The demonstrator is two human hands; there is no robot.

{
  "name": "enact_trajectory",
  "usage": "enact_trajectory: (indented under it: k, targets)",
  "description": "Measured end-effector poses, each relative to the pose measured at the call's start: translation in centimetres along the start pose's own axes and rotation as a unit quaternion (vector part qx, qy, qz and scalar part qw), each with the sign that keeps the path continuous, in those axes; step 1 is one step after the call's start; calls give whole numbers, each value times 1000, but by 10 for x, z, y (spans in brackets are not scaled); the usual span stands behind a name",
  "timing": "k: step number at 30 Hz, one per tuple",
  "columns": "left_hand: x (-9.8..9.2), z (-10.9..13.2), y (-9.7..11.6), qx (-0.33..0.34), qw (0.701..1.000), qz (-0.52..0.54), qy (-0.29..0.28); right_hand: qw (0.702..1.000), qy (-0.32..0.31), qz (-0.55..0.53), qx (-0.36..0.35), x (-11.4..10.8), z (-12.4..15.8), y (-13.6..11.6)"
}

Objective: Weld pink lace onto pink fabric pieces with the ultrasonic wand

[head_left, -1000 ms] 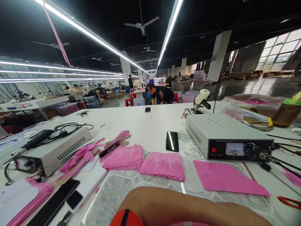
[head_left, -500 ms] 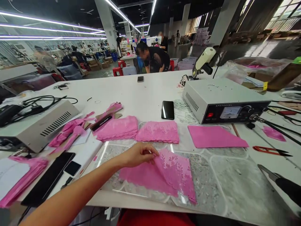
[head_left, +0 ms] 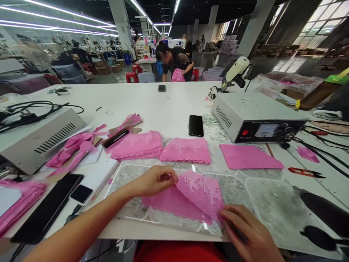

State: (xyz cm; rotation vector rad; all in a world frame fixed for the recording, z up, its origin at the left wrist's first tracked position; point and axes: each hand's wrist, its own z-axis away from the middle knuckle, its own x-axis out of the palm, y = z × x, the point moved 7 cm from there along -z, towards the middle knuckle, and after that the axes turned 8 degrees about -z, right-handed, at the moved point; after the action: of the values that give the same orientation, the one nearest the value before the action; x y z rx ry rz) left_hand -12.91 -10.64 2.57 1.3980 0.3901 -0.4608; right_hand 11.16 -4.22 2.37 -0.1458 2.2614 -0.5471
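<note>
A pink lace piece (head_left: 203, 187) with a floral pattern lies over a plain pink cloth piece (head_left: 169, 203) on the clear mat in front of me. My left hand (head_left: 156, 180) pinches the lace's upper left corner between thumb and finger, lifting that edge off the plain piece. At the lace's lower right corner, my right hand (head_left: 248, 231) has its fingertips closed on the cloth. Something dark shows below the right fingers; I cannot make out what it is. Behind the hands lie a lace stack (head_left: 185, 151), another lace stack (head_left: 139, 145) and a plain pink stack (head_left: 249, 157).
A grey control box (head_left: 261, 116) with a meter stands at the right, near orange thread snips (head_left: 307, 172). A black phone (head_left: 196, 125) lies behind the stacks. Another grey box (head_left: 46, 136) and pink bundles (head_left: 71, 151) are at the left. A co-worker (head_left: 176, 62) bends beyond the table.
My right hand has come in from outside the view to the lace's lower right corner. My left hand keeps its pinch, shifted slightly left. The co-worker now has pink cloth.
</note>
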Motion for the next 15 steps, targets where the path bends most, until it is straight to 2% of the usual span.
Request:
enact_trajectory:
  k: [7,11,15]
  targets:
    - [-22,42,-1,12,994,-98,45,998,-12,-36,-48,10,-8,-6]
    - [-20,67,-9,-1,987,-154,44,998,-18,-45,-42,13,-12,-5]
    - [-16,80,-19,-4,981,-189,41,996,-30,-54,-66,18,-13,-8]
